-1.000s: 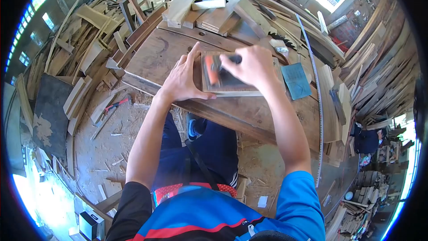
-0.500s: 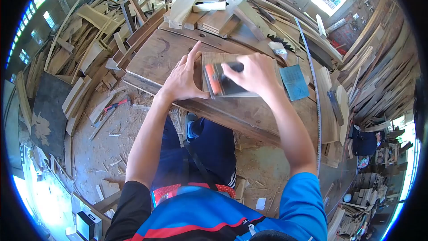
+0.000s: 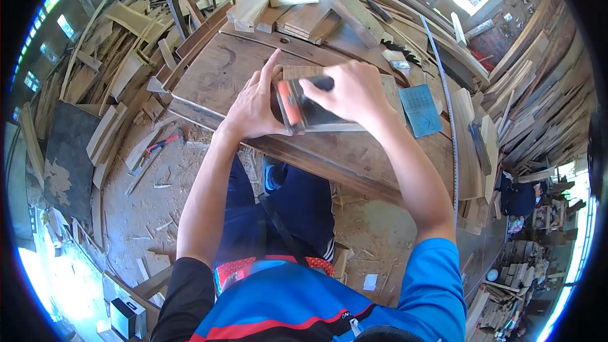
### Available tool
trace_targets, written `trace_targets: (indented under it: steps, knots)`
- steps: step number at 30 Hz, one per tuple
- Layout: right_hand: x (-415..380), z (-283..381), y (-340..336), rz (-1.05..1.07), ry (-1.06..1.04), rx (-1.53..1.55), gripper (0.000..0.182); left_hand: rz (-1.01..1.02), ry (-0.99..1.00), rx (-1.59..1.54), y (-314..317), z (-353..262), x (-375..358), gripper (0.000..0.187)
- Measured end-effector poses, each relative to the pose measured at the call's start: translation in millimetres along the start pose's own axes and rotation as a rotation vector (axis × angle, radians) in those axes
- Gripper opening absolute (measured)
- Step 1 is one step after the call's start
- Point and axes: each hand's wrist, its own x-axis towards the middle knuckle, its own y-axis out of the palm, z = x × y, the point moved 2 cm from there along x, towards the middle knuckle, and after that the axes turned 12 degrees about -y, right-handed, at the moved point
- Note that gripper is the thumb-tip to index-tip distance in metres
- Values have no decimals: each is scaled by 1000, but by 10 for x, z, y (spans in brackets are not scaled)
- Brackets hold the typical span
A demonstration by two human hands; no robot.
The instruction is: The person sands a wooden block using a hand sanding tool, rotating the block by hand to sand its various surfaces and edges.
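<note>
A flat wooden board (image 3: 389, 88) lies on the workbench in front of me. My left hand (image 3: 253, 107) clasps its left end, thumb along the near side and index finger sticking up. On the board's top face sits a hand sander (image 3: 291, 102) with a dark body and an orange end. My right hand (image 3: 354, 92) is wrapped round the sander's black handle, slightly smeared by motion. The sander's orange end is close to my left palm. To the right of the board lies a blue-green sheet of sandpaper (image 3: 420, 110).
A brush (image 3: 398, 62) and a toothed saw blade (image 3: 411, 55) lie beyond the sandpaper. Wood blocks (image 3: 261, 1) are stacked at the bench's back. A long measuring tape (image 3: 448, 104) runs along the right. Scrap wood and a red-handled tool (image 3: 164, 142) lie on the floor.
The sander has slid left along the board with my right hand, closer to my left hand. My left hand keeps hold of the board's end. The view has shifted slightly.
</note>
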Motion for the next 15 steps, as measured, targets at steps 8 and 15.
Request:
trace_targets:
  steps: [8, 15]
  knots:
    - [117, -804, 95, 20, 332, -236, 73, 0, 17, -12, 11, 1, 5, 153]
    - [40, 10, -27, 61, 152, -34, 65, 6, -25, 6, -16, -27, -3, 153]
